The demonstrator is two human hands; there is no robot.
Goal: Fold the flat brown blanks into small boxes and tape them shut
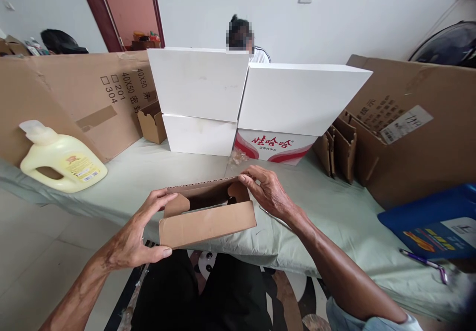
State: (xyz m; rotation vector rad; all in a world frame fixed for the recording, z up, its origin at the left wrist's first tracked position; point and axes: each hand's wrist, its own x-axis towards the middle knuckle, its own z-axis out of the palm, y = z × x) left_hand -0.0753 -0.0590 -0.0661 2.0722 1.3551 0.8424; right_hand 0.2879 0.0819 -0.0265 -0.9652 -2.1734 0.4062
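A small brown cardboard box (208, 224) with its top open stands in front of me at the near edge of the cloth-covered table. My left hand (143, 234) spans its left end, thumb at the lower front corner and fingers on the upper left flap. At the far right corner, my right hand (269, 190) pinches the rim between thumb and fingers. Side flaps fold inward at both ends. Something pale shows inside the box, too hidden to name.
White boxes (201, 85) and a red-and-white carton (275, 147) form a stack ahead. A yellow detergent jug (63, 157) stands left, a blue container (431, 222) and a purple-handled tool (424, 261) right. Large cardboard panels (85, 98) flank the table (186, 165). A person (240, 38) is behind the stack.
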